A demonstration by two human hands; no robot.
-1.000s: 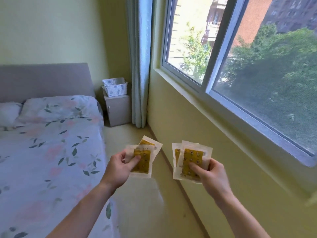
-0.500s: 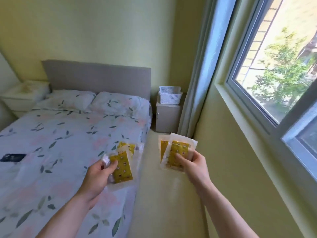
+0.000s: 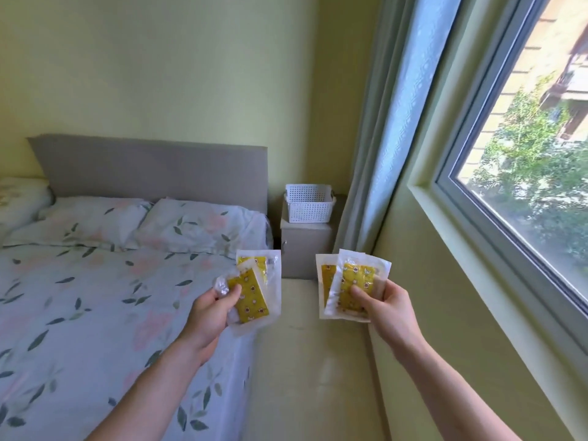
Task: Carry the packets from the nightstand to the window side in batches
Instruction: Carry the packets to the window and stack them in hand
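My left hand (image 3: 211,316) pinches a small fan of clear packets with yellow printed inserts (image 3: 254,292), thumb on top, over the bed's edge. My right hand (image 3: 386,308) grips another fan of the same yellow packets (image 3: 350,283) above the floor strip beside the window wall. Straight ahead stands a beige nightstand (image 3: 302,251) in the corner, with a white perforated basket (image 3: 309,203) on top. I cannot see into the basket.
A bed (image 3: 95,297) with leaf-print sheets and two pillows fills the left, against a grey headboard (image 3: 149,167). A pale curtain (image 3: 391,122) hangs right of the nightstand. The window (image 3: 525,173) and its sill run along the right wall. A narrow floor strip (image 3: 305,370) leads forward.
The view has swung left from the window toward the bed and nightstand, which now look closer. Both hands keep holding their packets out in front, about level.
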